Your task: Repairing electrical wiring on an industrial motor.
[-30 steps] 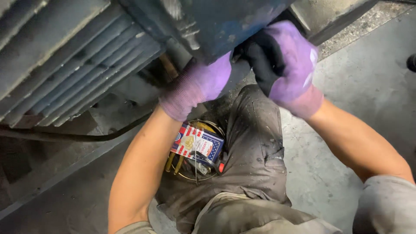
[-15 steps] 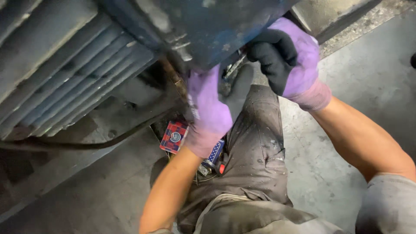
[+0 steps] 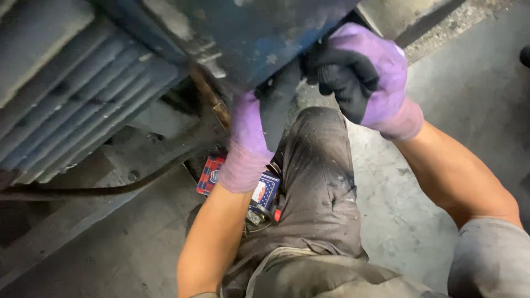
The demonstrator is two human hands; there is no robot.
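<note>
Both hands up under the blue machine housing (image 3: 248,33), work mid-way by the look of it: nothing pulled free or lying loose nearby, so prob. fitting or undoing yet to finish. Left hand (image 3: 248,140) reaching up into the gap beneath the housing, fingertips hidden behind the edge; grip state can't tell. Right hand (image 3: 367,77) curled against the underside at the housing's right corner, fingers bent together, but whether clamped on a part or tool not visible. Count: 2 gloved hands, purple w/ black palms; 1 blue housing; 1 grey ribbed casing (image 3: 72,105) to the left; 1 dark cable (image 3: 110,187) along the base; 1 red-and-blue printed tin (image 3: 265,190) w/ odd bits, down by the knee on the concrete floor (image 3: 419,221).
</note>
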